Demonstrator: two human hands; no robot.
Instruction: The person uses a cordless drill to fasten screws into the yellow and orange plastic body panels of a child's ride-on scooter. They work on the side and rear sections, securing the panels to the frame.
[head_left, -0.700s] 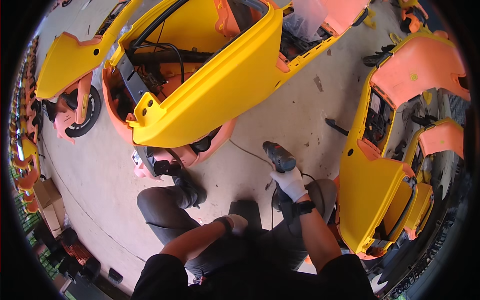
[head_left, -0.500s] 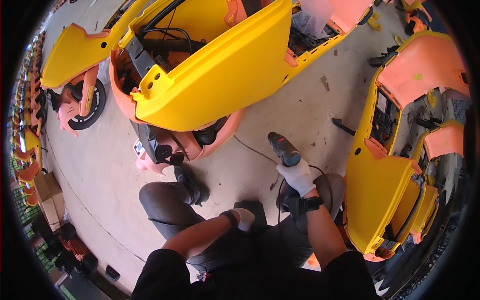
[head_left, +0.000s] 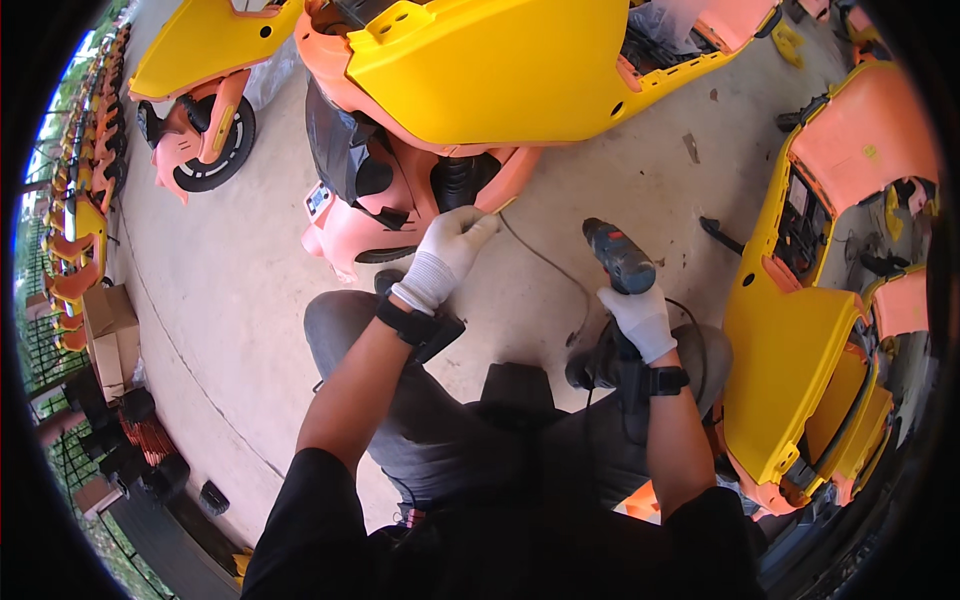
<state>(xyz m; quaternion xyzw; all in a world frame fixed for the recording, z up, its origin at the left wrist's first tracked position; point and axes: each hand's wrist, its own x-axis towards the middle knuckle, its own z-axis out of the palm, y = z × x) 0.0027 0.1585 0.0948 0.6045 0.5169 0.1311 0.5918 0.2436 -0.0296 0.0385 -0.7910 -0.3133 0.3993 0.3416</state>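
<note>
Sitting low on the concrete floor (head_left: pixel 620 180), the person has dark trousers and bent knees at the bottom of the picture, with both forearms coming up from there. Each hand wears a white glove and a black wrist strap.

The right hand (head_left: pixel 640 318) is closed tightly around the grip of a blue and grey cordless drill (head_left: pixel 617 256). The drill is held above the right knee, apart from any panel, and its nose points up and to the left.

The left hand (head_left: pixel 447 253) reaches further forward. Its fingers are pressed together at the lower edge of the salmon-pink scooter body (head_left: pixel 400 215), near a thin yellow strip; I cannot tell if it pinches this strip or only touches it. A thin dark cable (head_left: pixel 545 268) lies on the floor between the two hands.

Above the pink body sits a large yellow scooter cover (head_left: pixel 500 60), which fills the top middle of the view. On the right side stands another yellow panel (head_left: pixel 790 350) with pink parts behind it. Far on the left is a cardboard box (head_left: pixel 108 322), and beyond it a row of more orange and yellow bodies.
</note>
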